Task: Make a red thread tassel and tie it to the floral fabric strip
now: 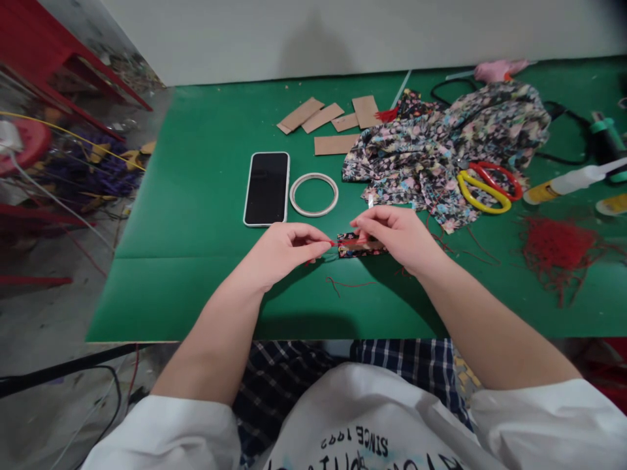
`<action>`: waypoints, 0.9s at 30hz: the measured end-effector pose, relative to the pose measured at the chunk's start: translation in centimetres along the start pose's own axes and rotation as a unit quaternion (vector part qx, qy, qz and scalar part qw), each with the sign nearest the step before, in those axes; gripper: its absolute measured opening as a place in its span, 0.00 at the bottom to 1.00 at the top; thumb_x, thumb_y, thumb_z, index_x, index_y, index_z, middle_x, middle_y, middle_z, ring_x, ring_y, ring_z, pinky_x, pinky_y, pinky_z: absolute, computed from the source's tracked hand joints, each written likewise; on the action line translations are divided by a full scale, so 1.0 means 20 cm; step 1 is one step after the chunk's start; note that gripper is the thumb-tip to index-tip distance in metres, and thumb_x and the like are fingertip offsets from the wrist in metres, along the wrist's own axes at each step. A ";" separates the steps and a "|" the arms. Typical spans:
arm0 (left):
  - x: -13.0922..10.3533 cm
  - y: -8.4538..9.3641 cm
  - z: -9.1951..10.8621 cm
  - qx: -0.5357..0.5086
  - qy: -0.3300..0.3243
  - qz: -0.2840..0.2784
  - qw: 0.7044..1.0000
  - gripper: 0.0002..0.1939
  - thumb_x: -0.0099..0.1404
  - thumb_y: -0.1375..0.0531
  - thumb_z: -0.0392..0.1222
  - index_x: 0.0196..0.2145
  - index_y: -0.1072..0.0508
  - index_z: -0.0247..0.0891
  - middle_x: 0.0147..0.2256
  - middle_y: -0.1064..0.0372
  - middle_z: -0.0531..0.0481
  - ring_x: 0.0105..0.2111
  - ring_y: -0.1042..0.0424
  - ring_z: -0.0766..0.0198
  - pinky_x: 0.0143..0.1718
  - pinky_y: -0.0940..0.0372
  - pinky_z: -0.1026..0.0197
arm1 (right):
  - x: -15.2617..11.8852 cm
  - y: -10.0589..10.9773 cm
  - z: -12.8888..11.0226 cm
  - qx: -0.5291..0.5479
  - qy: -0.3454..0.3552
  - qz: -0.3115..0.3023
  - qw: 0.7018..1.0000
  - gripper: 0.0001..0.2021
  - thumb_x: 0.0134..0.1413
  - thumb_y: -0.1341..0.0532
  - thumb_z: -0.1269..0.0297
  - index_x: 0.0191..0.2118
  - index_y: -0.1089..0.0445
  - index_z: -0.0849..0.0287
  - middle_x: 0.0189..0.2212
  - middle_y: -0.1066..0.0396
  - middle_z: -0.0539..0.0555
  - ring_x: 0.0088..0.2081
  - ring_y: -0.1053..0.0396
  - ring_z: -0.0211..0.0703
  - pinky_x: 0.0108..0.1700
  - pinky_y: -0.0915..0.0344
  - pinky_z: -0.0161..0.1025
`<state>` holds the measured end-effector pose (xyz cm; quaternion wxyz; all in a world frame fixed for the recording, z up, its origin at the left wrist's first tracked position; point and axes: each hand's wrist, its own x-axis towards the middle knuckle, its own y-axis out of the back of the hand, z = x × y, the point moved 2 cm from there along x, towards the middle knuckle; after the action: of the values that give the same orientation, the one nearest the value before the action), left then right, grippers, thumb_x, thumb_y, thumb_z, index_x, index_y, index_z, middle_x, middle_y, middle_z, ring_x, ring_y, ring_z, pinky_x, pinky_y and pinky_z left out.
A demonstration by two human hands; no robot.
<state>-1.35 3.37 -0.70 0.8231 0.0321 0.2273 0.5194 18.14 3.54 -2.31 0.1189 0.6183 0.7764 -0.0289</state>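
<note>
My left hand is closed in a pinch on a red cord, to the left of a small strip covered in dark floral fabric. The cord runs across the strip towards my right hand. My right hand's thumb and forefinger are pinched together over the strip, and its other fingers reach down onto it. Whatever is between the right fingertips is too small to make out. A loose red thread lies on the table just in front of the strip.
On the green table are a phone, a tape roll, several cardboard pieces and crumpled floral fabric. Scissors, a glue bottle and a red thread pile lie right. A white panel borders the back.
</note>
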 end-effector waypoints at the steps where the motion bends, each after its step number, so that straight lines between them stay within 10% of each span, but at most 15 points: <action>1: 0.00 0.00 0.00 -0.008 -0.001 0.002 1.000 0.11 0.54 0.38 0.46 0.31 0.24 0.35 0.21 0.33 0.53 0.22 0.36 0.72 0.22 0.42 0.70 | 0.00 0.01 0.00 0.003 0.009 0.020 1.000 0.10 0.50 0.40 0.58 0.31 0.30 0.61 0.21 0.30 0.49 0.22 0.35 0.31 0.23 0.39 0.29; 13: 0.00 0.02 -0.02 -0.029 0.002 0.004 1.000 0.12 0.53 0.37 0.47 0.30 0.24 0.35 0.20 0.33 0.53 0.22 0.36 0.70 0.22 0.42 0.68 | -0.03 0.02 -0.01 0.082 0.077 -0.023 0.993 0.18 0.49 0.40 0.58 0.48 0.34 0.51 0.45 0.30 0.52 0.24 0.37 0.30 0.30 0.34 0.35; 27: 0.00 0.02 -0.01 -0.025 -0.010 -0.010 1.000 0.12 0.54 0.38 0.47 0.30 0.24 0.35 0.21 0.33 0.52 0.22 0.36 0.71 0.24 0.41 0.67 | -0.05 0.00 -0.03 0.174 0.093 -0.080 0.977 0.16 0.47 0.36 0.62 0.45 0.32 0.50 0.38 0.26 0.49 0.31 0.30 0.34 0.37 0.30 0.36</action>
<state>-1.74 3.49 -0.85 0.8310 0.0147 0.2062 0.5164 18.33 2.72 -1.43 -0.0658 0.5652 0.8141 -0.1156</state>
